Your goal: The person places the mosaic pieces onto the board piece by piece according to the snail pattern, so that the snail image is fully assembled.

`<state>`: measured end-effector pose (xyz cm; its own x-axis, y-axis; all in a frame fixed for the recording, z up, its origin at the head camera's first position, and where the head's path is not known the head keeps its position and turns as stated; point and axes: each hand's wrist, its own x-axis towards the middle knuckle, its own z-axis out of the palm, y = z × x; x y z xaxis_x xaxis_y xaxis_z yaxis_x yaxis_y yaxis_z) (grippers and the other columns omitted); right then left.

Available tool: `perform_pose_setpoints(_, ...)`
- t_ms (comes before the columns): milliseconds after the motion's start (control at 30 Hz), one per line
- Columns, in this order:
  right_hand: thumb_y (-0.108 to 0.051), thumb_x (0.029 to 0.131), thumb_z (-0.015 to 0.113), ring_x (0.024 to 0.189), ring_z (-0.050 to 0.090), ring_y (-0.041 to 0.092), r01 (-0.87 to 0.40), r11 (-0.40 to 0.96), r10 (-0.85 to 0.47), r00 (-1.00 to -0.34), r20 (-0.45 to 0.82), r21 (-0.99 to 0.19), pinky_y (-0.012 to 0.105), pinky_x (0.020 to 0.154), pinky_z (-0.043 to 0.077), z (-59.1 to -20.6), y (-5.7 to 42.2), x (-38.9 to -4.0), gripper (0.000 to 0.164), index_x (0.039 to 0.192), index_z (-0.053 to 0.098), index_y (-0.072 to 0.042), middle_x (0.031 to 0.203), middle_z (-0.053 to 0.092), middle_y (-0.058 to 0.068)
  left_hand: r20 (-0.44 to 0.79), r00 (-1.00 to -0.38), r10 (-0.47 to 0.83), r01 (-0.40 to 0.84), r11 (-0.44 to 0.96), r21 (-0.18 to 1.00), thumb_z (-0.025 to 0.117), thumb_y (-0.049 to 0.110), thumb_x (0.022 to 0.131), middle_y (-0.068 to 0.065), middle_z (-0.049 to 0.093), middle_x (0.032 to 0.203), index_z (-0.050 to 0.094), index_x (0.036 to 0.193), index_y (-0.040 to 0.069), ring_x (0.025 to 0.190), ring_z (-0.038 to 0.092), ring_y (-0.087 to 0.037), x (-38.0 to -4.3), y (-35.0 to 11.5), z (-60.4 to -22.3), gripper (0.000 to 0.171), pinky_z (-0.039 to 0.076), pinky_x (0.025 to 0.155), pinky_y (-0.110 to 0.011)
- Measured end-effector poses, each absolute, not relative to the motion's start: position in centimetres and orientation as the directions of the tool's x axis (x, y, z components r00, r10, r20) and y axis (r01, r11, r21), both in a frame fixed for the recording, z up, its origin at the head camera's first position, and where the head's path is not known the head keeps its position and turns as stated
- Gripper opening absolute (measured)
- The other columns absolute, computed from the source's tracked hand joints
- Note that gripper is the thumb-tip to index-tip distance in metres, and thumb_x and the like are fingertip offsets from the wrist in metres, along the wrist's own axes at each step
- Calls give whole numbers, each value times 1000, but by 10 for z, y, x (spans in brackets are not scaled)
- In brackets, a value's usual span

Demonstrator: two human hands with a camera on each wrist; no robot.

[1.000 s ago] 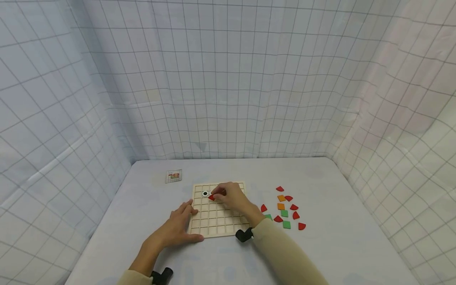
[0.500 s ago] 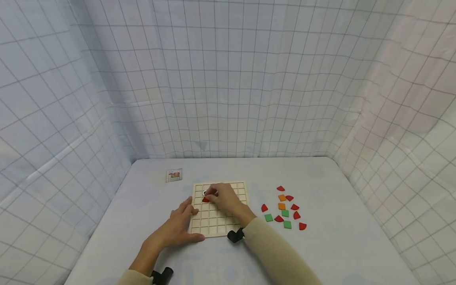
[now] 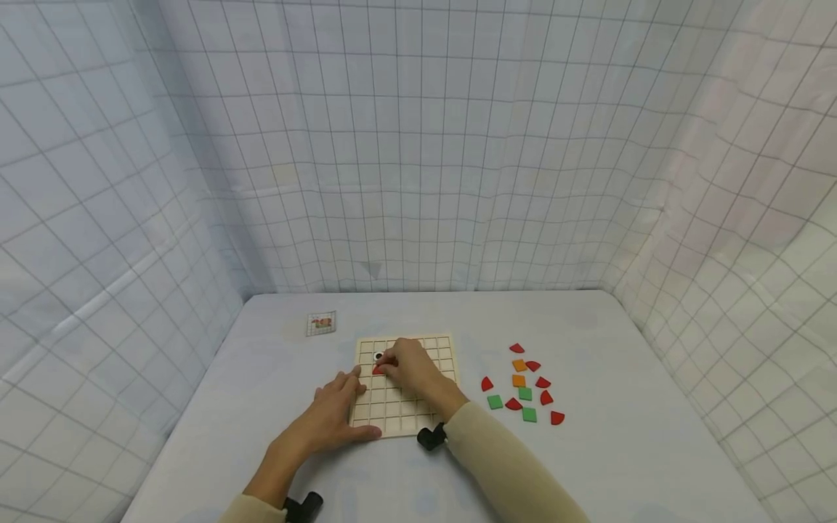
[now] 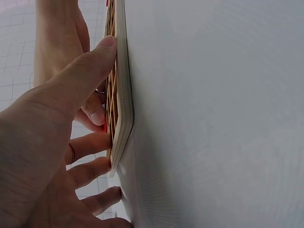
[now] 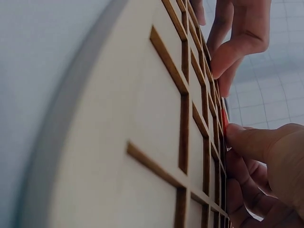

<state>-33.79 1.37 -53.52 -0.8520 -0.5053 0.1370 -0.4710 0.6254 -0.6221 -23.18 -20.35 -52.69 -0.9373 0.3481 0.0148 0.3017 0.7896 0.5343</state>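
Toward the far left of the table (image 3: 621,436) lies a small picture card (image 3: 321,323), its printed figure too small to make out. Next comes the left hand (image 3: 330,415), its grip wide and holding nothing up: the fingers spread along the left side of the pale wooden grid board (image 3: 400,421), while the thumb lies on the near edge, apparently to steady it. Near the board's far left corner sits a white tile with a black dot (image 3: 378,357). Just below that tile, on the near side of it, is the red quarter-circle piece (image 3: 378,370), pinched between the thumb and fingers of the right hand (image 3: 415,370); this grip is narrow and holds the piece at the grid. The fingers partly cover the piece, so whether it is seated or only resting on the dividers cannot be told. The step in hand looks like fitting that piece into a cell; the next move seems to call for squaring its straight sides to the dividers, a light press and a clean release that leaves the dotted tile undisturbed. Right of the board, loose on the table, are more red quarter-circles (image 3: 557,418), three green squares (image 3: 495,402) and two orange squares (image 3: 519,380), scattered close together.
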Motion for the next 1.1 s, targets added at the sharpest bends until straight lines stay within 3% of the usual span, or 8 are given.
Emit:
perform_pose_setpoints(133, -16, 110, 84, 93, 59, 2, -465, 621, -507, -852, 130, -631, 21, 82, 56, -536, 14, -337, 12, 113, 94, -12, 105, 79, -1, 17, -940, 340, 299, 798, 523, 102, 56, 88, -28, 53, 173, 62, 156, -2, 162, 51, -56, -233, -203, -529, 98, 37, 122, -95)
perform_pose_setpoints(400, -13, 107, 86, 92, 61, 2, -488, 620, -531, -837, 129, -615, 19, 79, 56, -533, 17, -334, 9, 111, 94, -9, 106, 83, 3, 15, -943, 333, 292, 802, 521, 102, 57, 87, -15, 68, 149, 36, 175, -12, 159, 54, -57, -230, -201, -526, 130, 37, 123, -93)
perform_pose_setpoints(567, -13, 107, 86, 96, 66, 6, -532, 624, -557, -817, 152, -573, 21, 83, 58, -529, 21, -332, 11, 110, 94, -6, 108, 83, 5, 11, -943, 331, 288, 803, 522, 102, 56, 87, -13, 69, 148, 32, 176, -13, 155, 58, -54, -230, -201, -525, 133, 38, 124, -91)
perform_pose_setpoints(833, -12, 108, 85, 105, 76, 14, -574, 612, -573, -796, 195, -544, 24, 89, 62, -522, 39, -322, 11, 113, 93, -8, 113, 85, 6, 0, -947, 323, 272, 799, 536, 102, 57, 88, -15, 67, 153, 32, 177, -12, 164, 46, -63, -230, -200, -524, 132, 32, 126, -94)
perform_pose_setpoints(1100, -11, 107, 86, 97, 76, 13, -574, 627, -558, -803, 210, -528, 23, 82, 62, -516, 66, -314, 9, 112, 93, -9, 108, 83, 5, -19, -951, 307, 249, 806, 538, 103, 54, 87, -17, 67, 155, 32, 177, -12, 166, 44, -63, -227, -198, -522, 132, 30, 127, -95)
